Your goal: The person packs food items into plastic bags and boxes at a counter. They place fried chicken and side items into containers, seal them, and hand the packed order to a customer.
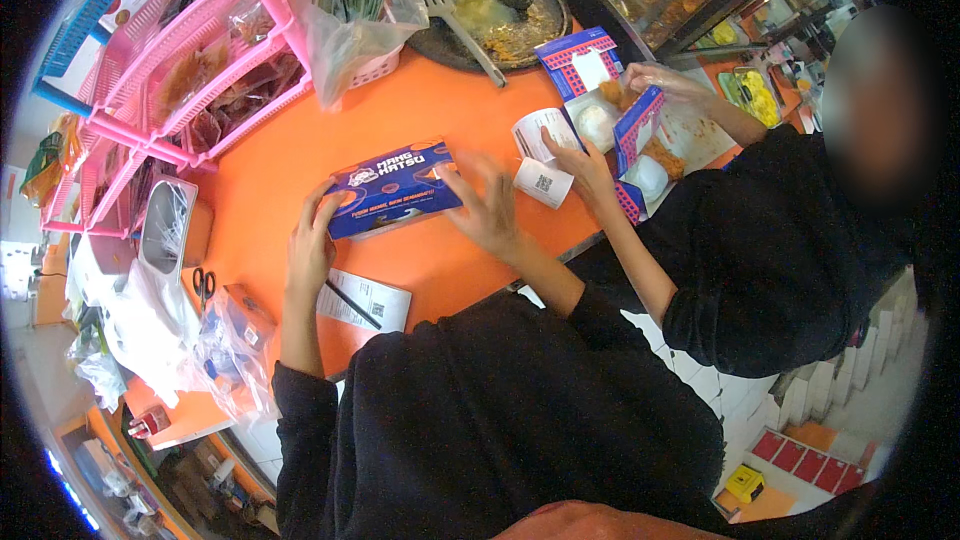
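Observation:
A closed blue cardboard food box [394, 191] with printed pictures and writing lies on the orange table before me. My left hand [311, 232] grips its left end, fingers curled along the edge. At the right end is my right hand [487, 210], blurred, its fingers spread and a fingertip over the box's edge. Below the box lies a printed paper slip [394, 307] with a black pen [352, 305] across it, close to my left wrist.
On the right, a co-worker's hands [589, 172] are at open boxes with rice [596, 126] and fried food [664, 157]. Behind stand a stone mortar plate [536, 37] with a spatula [465, 26], and a bagged basket [352, 30]. Pink racks [195, 82], a metal container [169, 225] and scissors [203, 285] are left.

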The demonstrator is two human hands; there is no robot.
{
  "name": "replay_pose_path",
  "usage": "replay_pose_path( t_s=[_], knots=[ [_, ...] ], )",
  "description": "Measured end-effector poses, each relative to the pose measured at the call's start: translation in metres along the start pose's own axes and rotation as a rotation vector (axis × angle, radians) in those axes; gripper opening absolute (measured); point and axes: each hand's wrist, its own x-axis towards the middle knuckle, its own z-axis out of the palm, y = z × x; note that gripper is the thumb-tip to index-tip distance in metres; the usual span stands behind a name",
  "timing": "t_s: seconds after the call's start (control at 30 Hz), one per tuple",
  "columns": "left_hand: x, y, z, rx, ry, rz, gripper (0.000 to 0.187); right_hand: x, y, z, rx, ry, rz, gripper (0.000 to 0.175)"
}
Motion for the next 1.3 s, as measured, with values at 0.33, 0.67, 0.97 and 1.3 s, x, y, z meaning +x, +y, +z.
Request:
replay_pose_path(
  t_s=[0.33,0.67,0.97,1.3],
  knots=[
    [-0.019,0.016,-0.003,0.091,-0.168,-0.233,0.061,0.007,0.013,-0.02,0.005,-0.388,-0.07,0.056],
    [-0.029,0.033,0.009,-0.229,0.058,-0.279,0.06,-0.004,0.019,-0.023,0.044,-0.47,-0.086,0.059],
    [-0.03,0.022,0.043,-0.325,0.306,-0.697,0.029,0.016,-0.035,0.033,-0.158,-0.397,0.087,0.072],
    [-0.04,0.054,0.041,-0.41,0.394,-0.732,0.037,0.014,-0.043,0.046,-0.239,-0.353,0.067,0.07]
  ],
)
